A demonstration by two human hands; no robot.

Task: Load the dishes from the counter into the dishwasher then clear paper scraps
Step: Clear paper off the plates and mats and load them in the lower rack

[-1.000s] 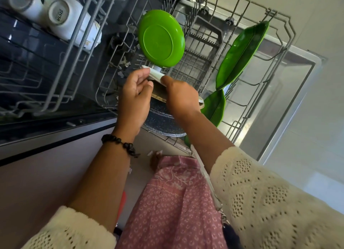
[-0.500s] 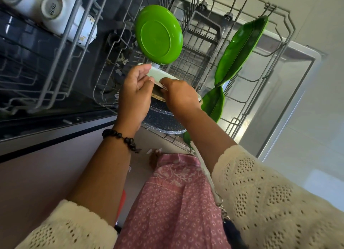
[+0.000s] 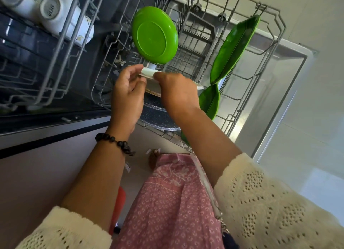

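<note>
Both hands hold a white plate [image 3: 149,73] over the pulled-out lower dishwasher rack [image 3: 275,25]. My left hand [image 3: 126,94] pinches its left rim and my right hand [image 3: 176,92] grips it from the right, covering most of it. Just behind the plate a round green plate [image 3: 154,34] stands upright in the rack. Two green leaf-shaped dishes [image 3: 234,47] [image 3: 210,101] lean at the rack's right side. A dark speckled pan [image 3: 158,116] lies in the rack under my hands.
White mugs [image 3: 54,16] sit upside down in the upper rack [image 3: 46,77] at the left. The grey cutlery basket [image 3: 197,42] is behind the green plate. The open dishwasher door [image 3: 279,92] lies to the right. Paper scraps [image 3: 128,167] lie on the floor by my feet.
Both hands have lifted the white plate slightly up and away from the pan, closer to the round green plate.
</note>
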